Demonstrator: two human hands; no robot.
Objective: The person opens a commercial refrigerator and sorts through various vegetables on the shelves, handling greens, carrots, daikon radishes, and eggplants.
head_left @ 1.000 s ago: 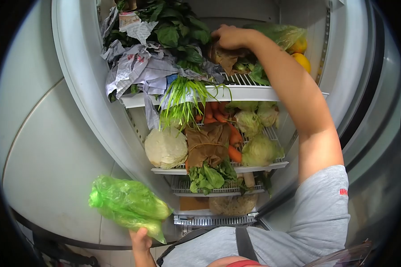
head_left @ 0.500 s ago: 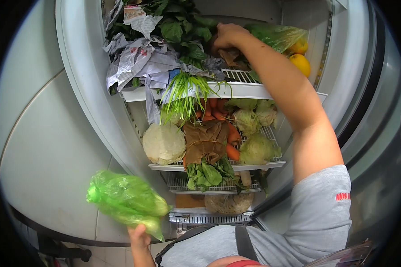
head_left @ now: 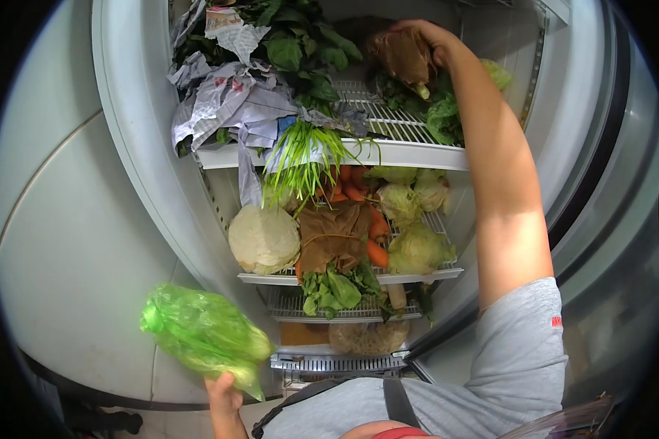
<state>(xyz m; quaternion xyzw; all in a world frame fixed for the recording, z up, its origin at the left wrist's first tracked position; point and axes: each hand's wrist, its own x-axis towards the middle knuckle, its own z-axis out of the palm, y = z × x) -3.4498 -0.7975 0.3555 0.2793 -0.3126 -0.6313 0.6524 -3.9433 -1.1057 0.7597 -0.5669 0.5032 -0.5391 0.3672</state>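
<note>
Open white fridge walls frame stacked wire shelves, with pale panels at the left. Work looks to be midway: both hands are full, and neither load is set down. Outside the fridge's lower left edge, the left hand has its fingers curled around the lower end of a green plastic bag, which holds long pale-green vegetables, hard to name through the film. Over the right half of the top shelf, the right hand is closed over a brown paper bundle with a pale stem end showing; it seems lifted, though its underside is hidden. Crumpled newspaper wraps dark leaves at that shelf's left end, and chives spill over its front edge. On the shelf below, a cabbage sits at the left front corner, lettuce heads at the right, carrots between; a tied paper wrap at the front edge holds greens that hang out. Lower down, a clear bag has contents too blurred to tell.
</note>
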